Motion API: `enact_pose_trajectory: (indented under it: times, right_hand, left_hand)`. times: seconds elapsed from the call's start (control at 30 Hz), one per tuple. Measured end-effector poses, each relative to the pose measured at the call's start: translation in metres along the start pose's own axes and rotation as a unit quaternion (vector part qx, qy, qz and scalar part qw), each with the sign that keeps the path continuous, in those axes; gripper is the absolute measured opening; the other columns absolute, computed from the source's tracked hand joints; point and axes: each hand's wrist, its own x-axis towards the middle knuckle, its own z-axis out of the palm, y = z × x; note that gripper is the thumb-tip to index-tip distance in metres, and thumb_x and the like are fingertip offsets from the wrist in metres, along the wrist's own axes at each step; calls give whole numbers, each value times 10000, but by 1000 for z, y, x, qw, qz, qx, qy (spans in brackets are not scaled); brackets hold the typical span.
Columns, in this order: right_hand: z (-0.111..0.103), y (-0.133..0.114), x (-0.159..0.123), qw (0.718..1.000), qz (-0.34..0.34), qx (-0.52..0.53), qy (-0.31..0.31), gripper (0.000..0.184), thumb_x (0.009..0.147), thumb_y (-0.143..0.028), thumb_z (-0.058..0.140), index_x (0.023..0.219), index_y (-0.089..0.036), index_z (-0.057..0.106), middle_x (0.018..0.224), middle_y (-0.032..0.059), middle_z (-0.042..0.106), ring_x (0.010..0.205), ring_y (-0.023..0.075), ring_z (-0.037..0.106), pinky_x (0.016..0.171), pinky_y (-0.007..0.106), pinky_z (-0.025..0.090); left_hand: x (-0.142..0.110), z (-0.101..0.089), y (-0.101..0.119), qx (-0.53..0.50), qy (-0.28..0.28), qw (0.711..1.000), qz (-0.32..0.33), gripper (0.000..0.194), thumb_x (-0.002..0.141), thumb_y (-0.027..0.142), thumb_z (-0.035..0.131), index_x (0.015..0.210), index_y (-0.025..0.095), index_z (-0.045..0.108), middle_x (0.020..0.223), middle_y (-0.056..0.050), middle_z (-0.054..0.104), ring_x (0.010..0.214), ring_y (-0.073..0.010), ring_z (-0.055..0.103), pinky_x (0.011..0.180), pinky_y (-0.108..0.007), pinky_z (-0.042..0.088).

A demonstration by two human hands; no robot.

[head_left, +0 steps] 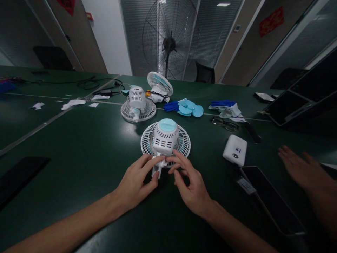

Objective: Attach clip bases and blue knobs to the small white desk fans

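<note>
A small white fan (163, 140) lies face down on the dark green table, its motor housing with a light blue cap pointing up. My left hand (137, 177) is closed on the white neck piece (157, 168) at the fan's near side, thumb and forefinger on either side. From the right, my right hand (190, 181) reaches the same joint with bent fingers; its fingertips touch the neck and the lower housing. Whether something small sits between its thumb and fingers is hidden.
Behind lie a second face-down fan (137, 100), a third tilted fan (159, 86) and light blue blades (191, 108). Rightward are glasses (225, 123), a white power bank (235, 150), a phone (272, 198) and another person's hand (302, 168). A black slab (21, 177) lies left.
</note>
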Motion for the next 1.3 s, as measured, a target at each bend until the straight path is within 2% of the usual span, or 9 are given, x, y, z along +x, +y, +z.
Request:
enact_pose_trajectory:
  times: [0.23, 0.43, 0.63, 0.77, 0.87, 0.97, 1.07, 1.17, 1.3]
  right_hand:
    - [0, 1, -1, 1000, 0, -16, -12, 617, 1008, -121, 497, 1584, -312, 380, 1280, 93, 660, 905, 163, 676, 688, 299, 609]
    - [-2, 0, -2, 1000, -15, -3, -26, 613, 1027, -129, 475, 1596, -321, 353, 1271, 90, 665, 845, 146, 675, 631, 272, 600]
    - [2, -2, 8, 990, -42, -136, -11, 406, 1031, -135, 539, 1410, -280, 552, 1199, 59, 696, 969, 179, 693, 836, 344, 618]
    - [-3, 1, 17, 968, -90, -232, 0, 274, 1020, -144, 603, 1281, -229, 613, 1181, 63, 712, 996, 184, 705, 882, 339, 618]
    - [-12, 2, 19, 937, -161, -310, -3, 241, 1028, -142, 607, 1257, -209, 640, 1177, 72, 731, 1028, 186, 721, 883, 318, 613]
    - [-22, 1, 21, 892, -251, -375, -39, 282, 1032, -136, 596, 1298, -207, 652, 1173, 83, 755, 985, 192, 744, 819, 304, 616]
    - [-28, 2, 28, 871, -278, -397, -84, 316, 1036, -154, 586, 1323, -253, 670, 1197, 80, 765, 941, 203, 754, 768, 315, 618]
    - [-27, 3, 34, 884, -259, -378, -93, 312, 1040, -185, 591, 1330, -271, 669, 1215, 82, 767, 923, 212, 754, 769, 349, 619]
    - [-8, -3, 34, 947, -156, -278, -41, 148, 1053, -263, 590, 1106, -222, 721, 1043, 75, 786, 868, 204, 747, 765, 353, 605]
  left_hand:
    - [3, -3, -3, 5, -11, 1000, -4, 398, 1056, 270, 539, 1453, 285, 512, 1185, -72, 591, 965, -201, 645, 798, -341, 583]
    - [4, -4, -3, 20, -15, 1000, 1, 395, 1068, 279, 505, 1462, 287, 523, 1172, -79, 602, 962, -205, 649, 801, -356, 592]
    - [5, -4, -2, 27, -26, 999, -1, 380, 1072, 284, 492, 1450, 283, 530, 1150, -78, 600, 975, -220, 634, 832, -393, 583]
    - [7, -3, -3, 26, -33, 999, -1, 384, 1068, 276, 499, 1451, 284, 517, 1152, -79, 595, 986, -227, 628, 848, -405, 576]
    - [8, -3, -3, 27, -35, 999, 10, 383, 1070, 274, 489, 1452, 283, 513, 1141, -77, 596, 968, -223, 628, 836, -396, 576]
    - [8, -3, -4, 28, -36, 999, 21, 389, 1070, 272, 483, 1458, 280, 507, 1124, -71, 596, 943, -215, 631, 807, -379, 577]
    - [7, -4, -6, 19, -32, 999, 15, 398, 1064, 253, 487, 1462, 269, 501, 1175, -79, 599, 994, -215, 639, 846, -378, 580]
    - [6, -4, -7, 14, -19, 1000, 10, 390, 1060, 233, 489, 1449, 248, 501, 1173, -86, 606, 1001, -213, 641, 847, -368, 580]
    - [6, -3, -6, 19, -8, 1000, 17, 371, 1051, 236, 503, 1422, 237, 525, 1142, -83, 621, 956, -206, 645, 814, -356, 581]
